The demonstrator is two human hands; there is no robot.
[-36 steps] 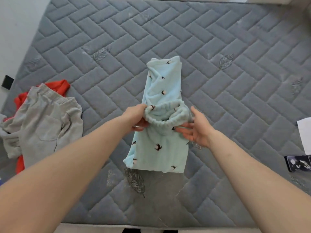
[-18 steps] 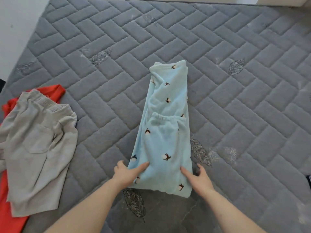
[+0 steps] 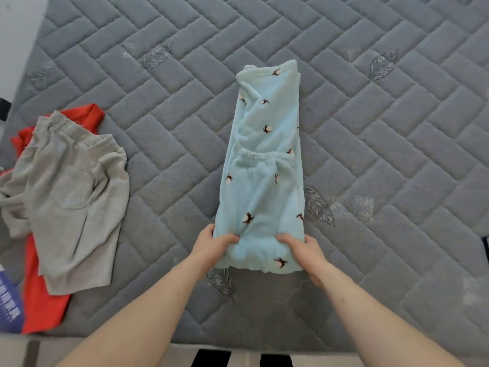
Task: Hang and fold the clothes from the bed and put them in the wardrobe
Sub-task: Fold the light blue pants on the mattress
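Light-blue fleece pyjama trousers (image 3: 260, 165), printed with small dark birds, lie lengthwise in the middle of the bed (image 3: 397, 128). Already narrowed into a long strip; elastic waistband sits roughly halfway up, folded over onto the legs. Far end rumpled, not squared.

Near end bunched. Left hand (image 3: 214, 243) grips the near-left corner, fingers curled into the fleece. Right hand (image 3: 304, 247) grips the near-right corner the same way, fingers dug into the cloth. Both arms reach in from the bed's near edge.

Judgement: this garment is mid-fold. Likely step in hand is bringing the near end up over the rest, or rolling it, to shorten the strip. Not yet a compact bundle.

Left side of the bed: grey sweat shorts (image 3: 71, 197) with an elastic waist and a patch pocket, lying loose and unfolded. Under them a red garment (image 3: 42, 308), crumpled, mostly covered. A blue printed item (image 3: 9, 311) at the far-left edge, cut off; cannot tell what it is.

Left to do, as far as visible: finish the blue trousers, then the grey and the red pieces. No wardrobe or hanger in view, so nothing here shows any stowing done.
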